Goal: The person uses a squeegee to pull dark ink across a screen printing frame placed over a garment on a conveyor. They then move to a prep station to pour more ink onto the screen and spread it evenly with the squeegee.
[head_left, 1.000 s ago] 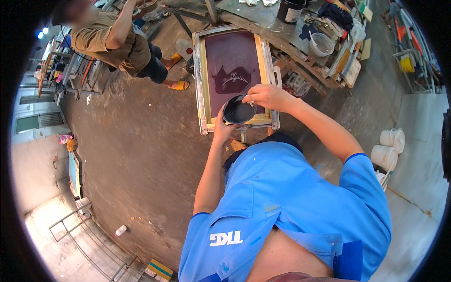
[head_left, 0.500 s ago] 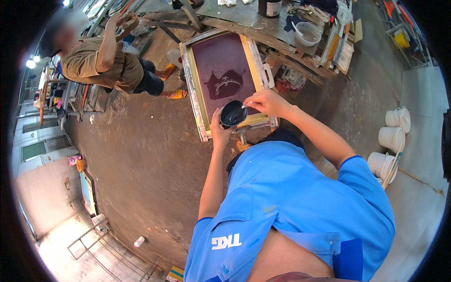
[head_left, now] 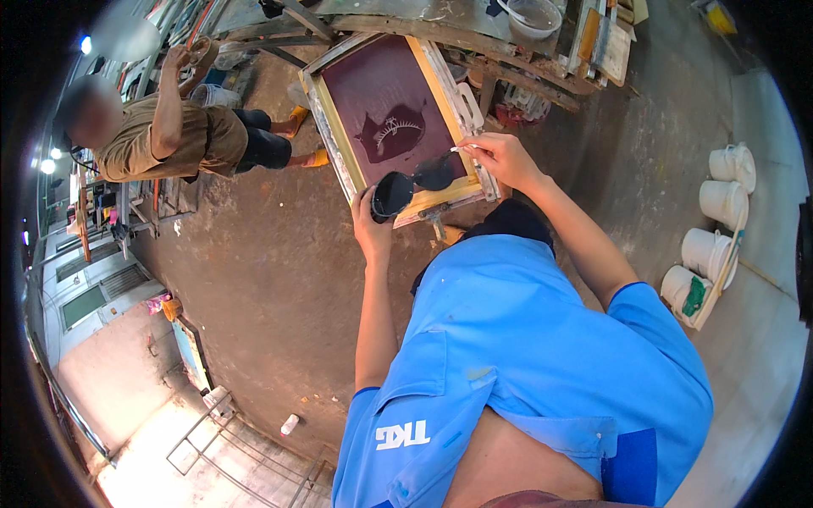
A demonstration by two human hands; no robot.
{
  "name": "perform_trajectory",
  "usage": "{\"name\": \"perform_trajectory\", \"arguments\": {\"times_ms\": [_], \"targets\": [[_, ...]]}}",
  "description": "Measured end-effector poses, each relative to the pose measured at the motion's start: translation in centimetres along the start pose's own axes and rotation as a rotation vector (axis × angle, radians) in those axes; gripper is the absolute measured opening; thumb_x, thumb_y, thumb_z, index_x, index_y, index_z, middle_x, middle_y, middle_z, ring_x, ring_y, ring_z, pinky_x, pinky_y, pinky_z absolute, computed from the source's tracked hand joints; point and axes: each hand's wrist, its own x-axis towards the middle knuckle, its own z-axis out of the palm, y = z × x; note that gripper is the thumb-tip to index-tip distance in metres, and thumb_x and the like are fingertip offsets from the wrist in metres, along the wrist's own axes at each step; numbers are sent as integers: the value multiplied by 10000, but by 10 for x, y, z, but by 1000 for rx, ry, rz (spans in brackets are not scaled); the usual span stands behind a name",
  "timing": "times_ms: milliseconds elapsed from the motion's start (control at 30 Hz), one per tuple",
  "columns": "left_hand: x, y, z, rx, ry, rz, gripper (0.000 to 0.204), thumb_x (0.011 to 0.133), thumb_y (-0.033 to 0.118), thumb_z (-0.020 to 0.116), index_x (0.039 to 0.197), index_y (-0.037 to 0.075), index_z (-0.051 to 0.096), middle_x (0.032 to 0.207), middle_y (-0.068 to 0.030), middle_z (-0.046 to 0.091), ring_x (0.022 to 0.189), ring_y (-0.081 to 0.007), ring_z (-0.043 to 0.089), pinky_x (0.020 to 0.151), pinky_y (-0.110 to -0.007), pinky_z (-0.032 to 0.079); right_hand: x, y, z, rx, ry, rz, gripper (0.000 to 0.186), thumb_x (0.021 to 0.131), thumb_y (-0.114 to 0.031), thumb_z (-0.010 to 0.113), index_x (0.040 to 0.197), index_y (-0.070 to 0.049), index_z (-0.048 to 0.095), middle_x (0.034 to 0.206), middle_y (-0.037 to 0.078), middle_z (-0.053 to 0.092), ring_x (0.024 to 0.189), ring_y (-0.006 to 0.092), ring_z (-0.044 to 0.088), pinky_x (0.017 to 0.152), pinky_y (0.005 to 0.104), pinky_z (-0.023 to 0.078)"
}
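Hands are found raised ahead of the blue-shirted chest, side by side and a little apart, each closed on its own item. The left hand (head_left: 373, 230) is wrapped from below around a small dark cup (head_left: 392, 193), whose open mouth is held just off the near lower corner of the frame. The right hand (head_left: 501, 157) is pinched on the pale handle of a spatula (head_left: 444, 168), whose dark-coated blade is directed leftward and slightly toward the cup; the tool's long axis is thus laid nearly along the near rail of the frame, with the blade tip close beside the cup rim, though contact cannot be confirmed. Cup and blade are judged to be the pairing on which the work turns, the right hand being the nearer to the mesh. Just beyond both hands the wooden-framed printing screen (head_left: 391, 112) is seen, tilted, its maroon mesh bearing a pale fish-skeleton figure. Farther left a second person (head_left: 174, 140) in a tan shirt is observed crouching, well apart. To the right, white buckets (head_left: 720, 216) are ranged along the floor edge.
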Motion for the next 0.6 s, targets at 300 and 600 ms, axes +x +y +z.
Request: {"name": "perform_trajectory", "arguments": {"times_ms": [300, 600], "targets": [[11, 25, -9, 33, 1, 92, 672, 664, 61, 878, 1282, 114, 622, 1369, -157, 528, 1255, -365, 544, 999, -444, 490, 2, 29, 22, -45, -14, 65, 174, 935, -179, 625, 1038, -83, 728, 963, 130, 729, 868, 338, 691, 752, 421, 543], [27, 37, -30, 54, 31, 123, 653, 689, 26, 846, 1294, 120, 619, 1405, -148, 502, 1260, -356, 547, 980, -427, 518, 24, 28, 34, -61, 14, 9, 185, 941, -211, 617, 1030, -90, 724, 937, 131, 726, 870, 335, 686, 762, 425, 536]]}}
